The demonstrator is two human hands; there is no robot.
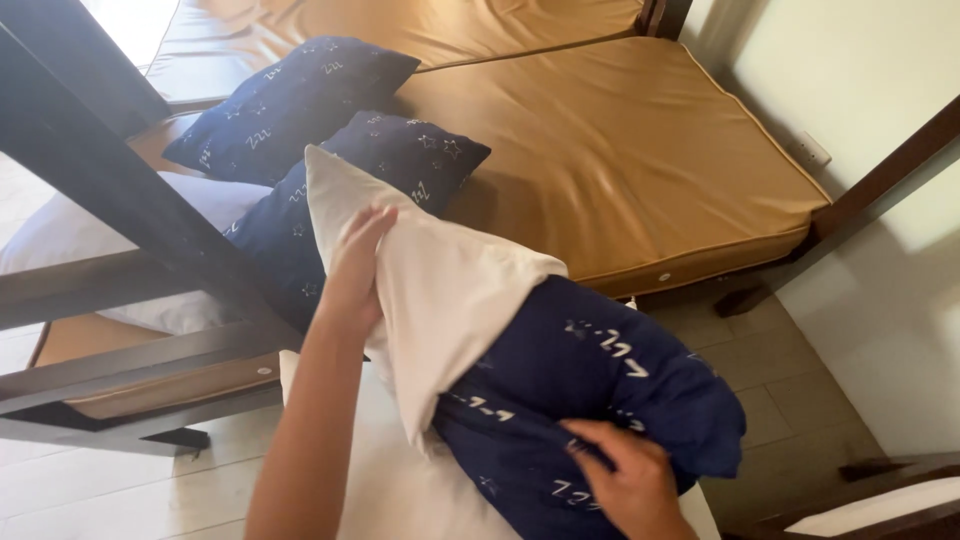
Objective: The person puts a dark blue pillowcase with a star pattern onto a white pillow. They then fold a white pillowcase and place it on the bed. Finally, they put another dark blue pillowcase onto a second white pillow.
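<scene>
A white pillow (440, 290) sticks halfway out of a navy pillowcase (590, 370) with a white star-and-letter print. My left hand (355, 270) grips the upper corner of the white pillow. My right hand (630, 480) clutches the navy pillowcase fabric at its lower edge. The pillow's lower half is hidden inside the case.
Two more navy pillows (290, 100) (385, 165) lie on a tan mattress (620, 150). A white pillow (90, 230) rests at left behind a dark wooden bed frame (110, 180). A white wall (870, 90) with a socket (812, 150) stands at right. Tiled floor (770, 390) lies below.
</scene>
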